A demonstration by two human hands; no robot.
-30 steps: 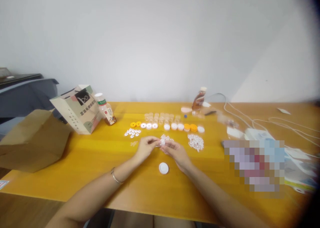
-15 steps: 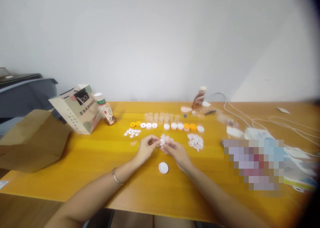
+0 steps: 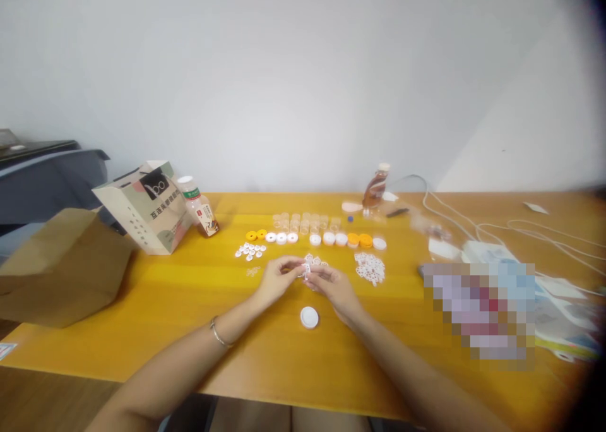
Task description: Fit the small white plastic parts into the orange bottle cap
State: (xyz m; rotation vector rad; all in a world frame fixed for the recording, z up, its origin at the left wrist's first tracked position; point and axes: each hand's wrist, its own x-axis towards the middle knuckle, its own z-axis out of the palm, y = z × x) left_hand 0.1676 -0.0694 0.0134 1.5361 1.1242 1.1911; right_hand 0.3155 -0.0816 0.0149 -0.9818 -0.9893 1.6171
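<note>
My left hand (image 3: 279, 276) and my right hand (image 3: 333, 287) meet above the table, fingertips pinched on one small white piece with holes (image 3: 307, 269). Its exact kind is too small to make out. Just behind the fingers lies a pile of similar white pieces (image 3: 316, 260), partly hidden by my hands. Nearer to me is a round white lid (image 3: 309, 318), flat on the wood. Small white round pieces (image 3: 250, 251) are scattered left of my left hand. A larger heap of white flat pieces (image 3: 370, 268) sits to the right of my right hand.
Behind the hands runs a row of white caps (image 3: 328, 239) and yellow caps (image 3: 256, 235), with clear small cups (image 3: 306, 222) beyond. A paper bag (image 3: 156, 211) and bottle (image 3: 199, 208) stand left; a brown bottle (image 3: 376, 189) and cables (image 3: 464, 220) lie toward the right.
Both hands stay in nearly the same place, still pinching the small white piece, which looks slightly turned. Nothing else on the table has visibly moved.
</note>
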